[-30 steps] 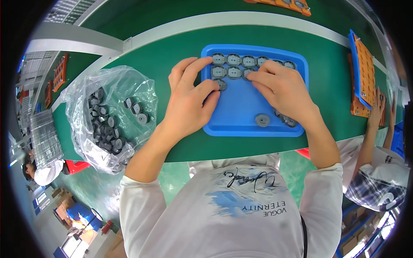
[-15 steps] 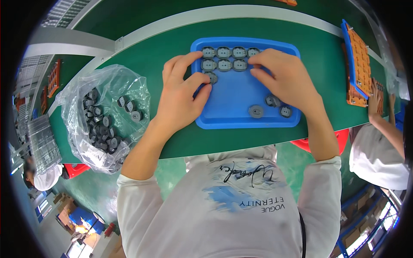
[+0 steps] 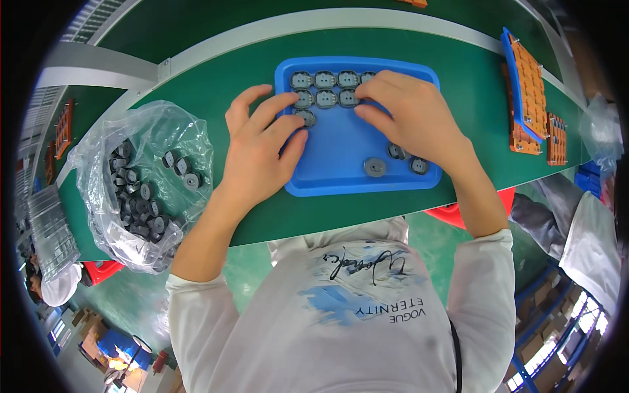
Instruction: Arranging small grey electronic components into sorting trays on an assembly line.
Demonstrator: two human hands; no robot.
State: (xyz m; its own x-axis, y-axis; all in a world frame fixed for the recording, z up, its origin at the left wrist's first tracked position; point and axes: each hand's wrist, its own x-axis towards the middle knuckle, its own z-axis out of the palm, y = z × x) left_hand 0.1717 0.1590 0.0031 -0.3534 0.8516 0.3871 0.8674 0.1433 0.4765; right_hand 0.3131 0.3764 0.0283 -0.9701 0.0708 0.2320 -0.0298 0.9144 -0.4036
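Observation:
A blue tray (image 3: pixel 363 190) holds small round grey plastic parts, set in two rows at its far side, with one grey part (image 3: pixel 304 118) starting a third row on the left. My left hand (image 3: pixel 259 154) reaches over the tray's left rim, fingers apart. Its fingertips touch the leftmost parts. At the right end of the rows is my right hand (image 3: pixel 416 118), thumb and index apart, fingertips against the last part (image 3: pixel 348 98) of the second row. It partly hides the far row's end. Three loose grey parts, one of them a disc (image 3: pixel 374 167), lie at the tray's near right.
Left of the tray, a clear plastic bag (image 3: pixel 147 255) lies open with many grey parts inside. Orange boards (image 3: pixel 524 82) with a blue edge stand at the right of the green table (image 3: pixel 262 226). A red stool (image 3: pixel 452 213) is below the table edge.
The view has shifted, moving the tray slightly left in the picture. My left index finger has lifted off the far row's corner. The co-worker's hands at the right have left the orange boards.

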